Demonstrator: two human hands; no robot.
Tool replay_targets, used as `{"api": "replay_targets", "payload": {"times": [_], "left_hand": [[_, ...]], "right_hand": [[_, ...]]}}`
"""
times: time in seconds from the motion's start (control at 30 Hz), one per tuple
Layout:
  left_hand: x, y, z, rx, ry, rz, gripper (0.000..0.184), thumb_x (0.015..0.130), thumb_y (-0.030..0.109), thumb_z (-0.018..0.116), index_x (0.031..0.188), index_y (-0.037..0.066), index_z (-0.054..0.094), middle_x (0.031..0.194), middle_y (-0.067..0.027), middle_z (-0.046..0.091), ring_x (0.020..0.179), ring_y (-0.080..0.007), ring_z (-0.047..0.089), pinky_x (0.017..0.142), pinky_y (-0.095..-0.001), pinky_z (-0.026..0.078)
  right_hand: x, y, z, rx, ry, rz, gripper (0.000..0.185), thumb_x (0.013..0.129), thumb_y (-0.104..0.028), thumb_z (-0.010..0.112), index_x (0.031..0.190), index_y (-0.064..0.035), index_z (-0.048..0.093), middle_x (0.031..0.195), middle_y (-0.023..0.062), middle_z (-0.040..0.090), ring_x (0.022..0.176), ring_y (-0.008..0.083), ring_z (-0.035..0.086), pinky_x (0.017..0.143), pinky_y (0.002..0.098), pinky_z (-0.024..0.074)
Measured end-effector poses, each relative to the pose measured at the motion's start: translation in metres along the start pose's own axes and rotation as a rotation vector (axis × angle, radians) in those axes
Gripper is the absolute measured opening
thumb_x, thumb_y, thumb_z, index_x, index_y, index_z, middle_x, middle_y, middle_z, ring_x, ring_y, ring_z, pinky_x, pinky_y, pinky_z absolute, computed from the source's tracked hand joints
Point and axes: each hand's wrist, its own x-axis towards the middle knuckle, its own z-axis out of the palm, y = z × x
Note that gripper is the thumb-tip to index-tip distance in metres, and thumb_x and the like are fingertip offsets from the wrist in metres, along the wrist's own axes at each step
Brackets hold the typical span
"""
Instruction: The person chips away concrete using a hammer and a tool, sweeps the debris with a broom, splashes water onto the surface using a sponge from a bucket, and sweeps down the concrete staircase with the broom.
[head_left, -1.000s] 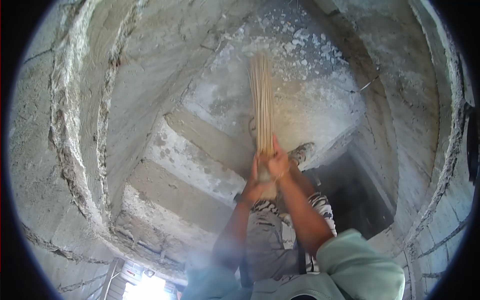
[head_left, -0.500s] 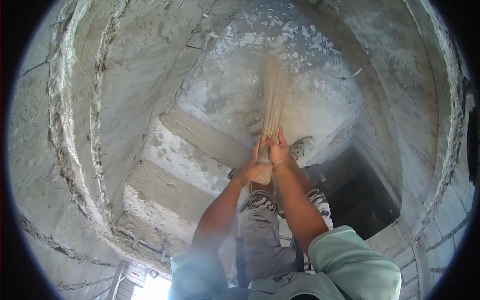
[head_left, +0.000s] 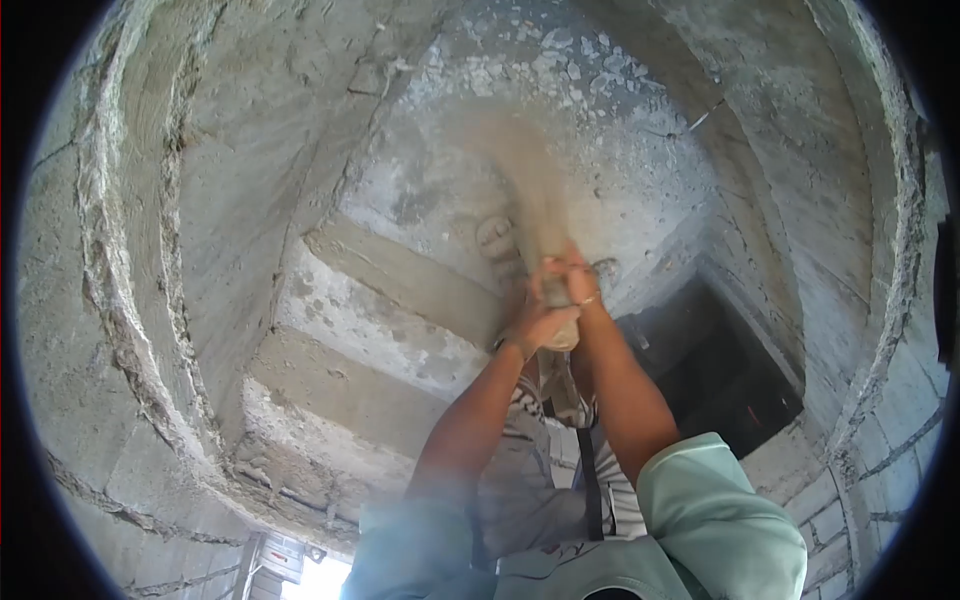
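A straw-coloured stick broom (head_left: 538, 190) stretches forward from my hands, its bristles smeared by motion and bent toward the upper left over the concrete landing. My left hand (head_left: 548, 322) wraps round the bound butt end of the broom. Just ahead of it, my right hand (head_left: 570, 278) grips the broom where the bristles begin to spread. Pale broken chips (head_left: 570, 65) lie scattered on the landing (head_left: 640, 170) beyond the bristle tips. My sandalled foot (head_left: 497, 242) stands on the landing left of the broom; the other foot is mostly hidden behind my right hand.
Concrete steps (head_left: 390, 325) descend on the left toward me. A dark opening (head_left: 715, 370) drops away to the right of my legs. Rough concrete walls (head_left: 270, 130) close in on both sides, and a bright gap (head_left: 318, 578) shows at the lower left.
The broom's bristles have swung from nearly straight ahead to the upper left, while both hands have shifted slightly right with their grip kept. The view has shifted a little.
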Motion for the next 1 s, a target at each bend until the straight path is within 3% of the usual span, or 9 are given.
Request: {"api": "replay_targets", "payload": {"times": [0.2,0.33,0.4,0.43,0.5,0.57,0.77,0.93,1.0], "left_hand": [[-0.033,0.026,0.008,-0.24,-0.426,-0.119,0.098,0.066,0.021,0.067,0.139,0.01,0.003,0.128,-0.0173,0.036,0.119,-0.0271,0.035,0.098,-0.0327,0.028],[-0.082,0.015,0.034,0.328,0.104,0.526,0.094,0.071,0.025,0.067,0.139,0.013,0.001,0.122,-0.0172,0.042,0.109,-0.0298,0.046,0.09,-0.0373,0.038],[-0.121,0.058,0.0,-0.494,-0.47,-0.185,0.091,0.077,0.027,0.062,0.138,0.019,-0.004,0.114,-0.0176,0.048,0.099,-0.0277,0.054,0.079,-0.0394,0.046],[-0.127,0.054,-0.007,-0.515,-0.464,-0.163,0.091,0.077,0.027,0.062,0.138,0.019,-0.004,0.114,-0.0176,0.048,0.099,-0.0277,0.054,0.079,-0.0394,0.046],[-0.135,0.031,-0.013,-0.751,-0.267,-0.144,0.093,0.078,0.027,0.061,0.137,0.018,-0.01,0.096,-0.0156,0.057,0.085,-0.0254,0.06,0.064,-0.0343,0.051],[-0.129,0.012,-0.021,-0.812,-0.198,-0.176,0.093,0.077,0.027,0.061,0.137,0.02,-0.01,0.098,-0.0158,0.057,0.086,-0.0259,0.059,0.065,-0.036,0.051],[-0.107,0.01,-0.003,-0.9,-0.054,-0.188,0.094,0.077,0.027,0.063,0.137,0.02,-0.009,0.107,-0.0201,0.053,0.089,-0.0281,0.059,0.07,-0.0382,0.05],[-0.097,0.015,-0.003,-1.054,0.062,-0.164,0.092,0.078,0.024,0.061,0.137,0.019,-0.01,0.105,-0.0201,0.053,0.089,-0.0301,0.058,0.071,-0.0396,0.049],[-0.098,0.022,-0.001,-1.119,0.125,-0.158,0.091,0.08,0.023,0.059,0.136,0.021,-0.011,0.106,-0.0205,0.052,0.09,-0.031,0.058,0.072,-0.0397,0.048]], "right_hand": [[-0.07,-0.011,-0.018,-0.449,0.564,-0.308,0.062,0.072,-0.009,0.06,0.129,-0.0015,0.036,0.101,0.0112,0.058,0.091,0.0146,0.053,0.08,0.0245,0.0424],[-0.104,-0.052,-0.02,-0.53,0.234,-0.401,0.074,0.071,-0.012,0.06,0.136,-0.0083,0.024,0.103,0.014,0.058,0.096,0.0181,0.054,0.084,0.0275,0.0412],[-0.102,-0.086,-0.035,-1.131,0.001,-0.598,0.075,0.074,-0.016,0.055,0.138,-0.0182,0.016,0.101,0.0202,0.058,0.095,0.027,0.057,0.083,0.0336,0.0433],[-0.105,-0.115,-0.022,-1.156,-0.012,-0.609,0.075,0.074,-0.016,0.055,0.138,-0.0182,0.016,0.101,0.0202,0.058,0.095,0.027,0.057,0.083,0.0336,0.0433],[-0.109,-0.18,0.021,-2.009,-0.023,-0.084,0.07,0.077,-0.026,0.052,0.137,-0.0254,0.015,0.095,0.0247,0.059,0.091,0.0358,0.058,0.081,0.0421,0.0448],[-0.086,-0.202,0.037,-2.231,-0.017,-0.125,0.062,0.08,-0.03,0.048,0.134,-0.0297,0.018,0.089,0.0256,0.059,0.084,0.0391,0.057,0.077,0.0466,0.0454],[0.018,-0.259,0.172,-2.481,-0.067,-0.531,0.054,0.085,-0.031,0.043,0.134,-0.0196,0.022,0.083,0.0201,0.062,0.075,0.037,0.061,0.072,0.0443,0.0486],[0.068,-0.296,0.099,-2.564,0.04,-1.015,0.038,0.088,-0.022,0.037,0.126,-0.0168,0.04,0.098,0.0137,0.06,0.078,0.0285,0.06,0.071,0.0377,0.0494],[0.05,-0.29,0.081,-3.175,-0.088,-0.289,0.036,0.089,-0.018,0.037,0.122,-0.0085,0.044,0.101,0.0134,0.059,0.089,0.0265,0.059,0.078,0.0355,0.0471]]}}
